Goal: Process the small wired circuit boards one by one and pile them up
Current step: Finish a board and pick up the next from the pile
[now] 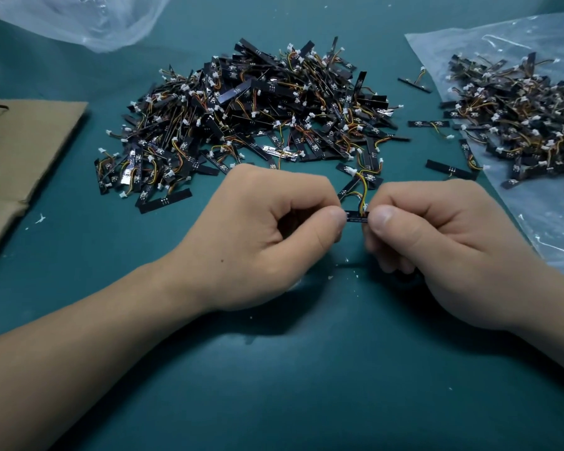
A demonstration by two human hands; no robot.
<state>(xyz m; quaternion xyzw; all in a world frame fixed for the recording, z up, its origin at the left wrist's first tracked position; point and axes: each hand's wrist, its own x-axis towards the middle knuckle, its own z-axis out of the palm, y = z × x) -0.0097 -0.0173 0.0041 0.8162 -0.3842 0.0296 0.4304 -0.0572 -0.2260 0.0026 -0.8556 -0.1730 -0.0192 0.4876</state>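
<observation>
A small black circuit board (357,216) with orange and yellow wires is held just above the green mat. My left hand (267,236) pinches its left end between thumb and forefinger. My right hand (437,242) pinches its right end the same way. Only a short middle stretch of the board shows between the two thumbs. Its wires (362,190) loop up toward a white connector. A large pile of the same wired boards (251,115) lies beyond my hands. A second pile (515,122) rests on a clear plastic bag (547,216) at the right.
Flat brown cardboard (30,148) lies at the left edge. A crumpled clear plastic bag (85,21) sits at the far left. A few stray boards (450,169) lie between the two piles. The green mat (306,385) spreads in front of my hands.
</observation>
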